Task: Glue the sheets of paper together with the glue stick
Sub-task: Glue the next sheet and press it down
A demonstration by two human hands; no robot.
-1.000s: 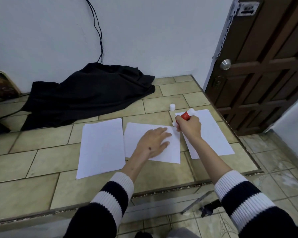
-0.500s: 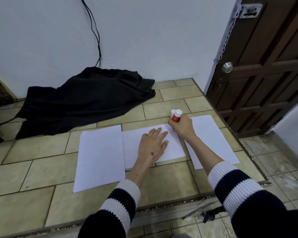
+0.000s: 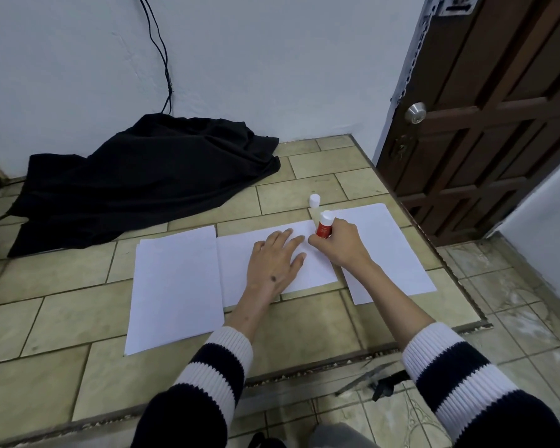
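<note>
While the middle sheet (image 3: 269,240) is pressed flat by the left hand (image 3: 277,261), whose fingers are straight and spread on the paper, the glue stick (image 3: 324,226) is gripped by the right hand (image 3: 340,245), with fingers and thumb curled round its red body. The stick is held roughly upright, its white end up, and its lower end is brought down at the far right corner of the middle sheet; whether the glue actually touches the paper cannot be told, since that end is hidden by the fingers. The white cap (image 3: 314,200) is seen standing on the counter (image 3: 78,318) just beyond the stick, apart from it.

Three white sheets are laid in a row on the tiled counter. The left sheet (image 3: 175,286) is set just beside the middle one, their long edges touching or very slightly overlapped. The right sheet (image 3: 392,253) is partly covered by the right wrist, and a narrow strip of tile is seen between it and the middle sheet near their front edges.

A black cloth (image 3: 136,179) is heaped on the far left part of the counter against the white wall (image 3: 272,59), and a dark cable (image 3: 162,53) is seen running down the wall to it. A brown wooden door (image 3: 498,124) with a metal knob (image 3: 415,112) is seen at the right. Both forearms are clad in navy and white striped sleeves (image 3: 220,373).
</note>
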